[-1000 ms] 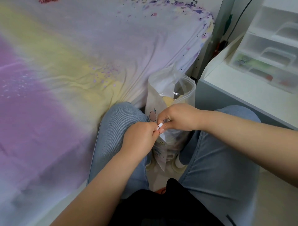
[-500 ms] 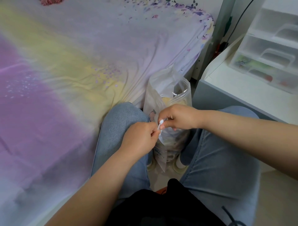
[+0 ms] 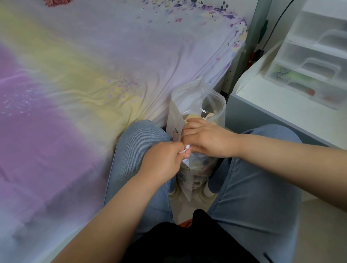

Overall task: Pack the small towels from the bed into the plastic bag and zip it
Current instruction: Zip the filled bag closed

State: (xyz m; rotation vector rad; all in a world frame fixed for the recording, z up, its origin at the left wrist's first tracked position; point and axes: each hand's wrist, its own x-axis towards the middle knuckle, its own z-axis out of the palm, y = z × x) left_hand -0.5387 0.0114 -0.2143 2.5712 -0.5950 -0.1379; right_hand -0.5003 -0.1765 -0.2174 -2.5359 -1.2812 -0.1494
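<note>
head view: i'm seated with the plastic bag (image 3: 195, 105) standing upright between my knees, pressed up against the edge of the bed (image 3: 93, 75). my left hand (image 3: 161, 161) is bunched into a tight pinch, fingers (image 3: 179, 150) narrow around the near corner of the bag's top edge. my right hand (image 3: 206, 139) lies just beside it, touching it, fingers curled down onto the same edge, with the small white zip slider (image 3: 187, 146) showing between the two hands; which hand actually holds the slider i cannot tell. beyond my right hand the far part of the bag's mouth gapes open, and a pale yellow towel (image 3: 191, 117) shows just inside it, with more dark and light cloth visible through the clear wall lower down. a small cartoon print (image 3: 176, 134) sits on the bag's side facing my left knee.

my own hands cover the zip track near me, and my jeans (image 3: 253, 187) hide the bag's lower sides. the bed sheet, in purple, yellow and pale lilac bands, spreads to my left, with a red fuzzy thing (image 3: 56, 2) at its far top edge, cut off by the frame. to my right a white tabletop (image 3: 281, 105) carries a clear plastic drawer unit (image 3: 315, 62), well apart from the bag. pale shoes (image 3: 206, 191) show on the floor under the bag.
</note>
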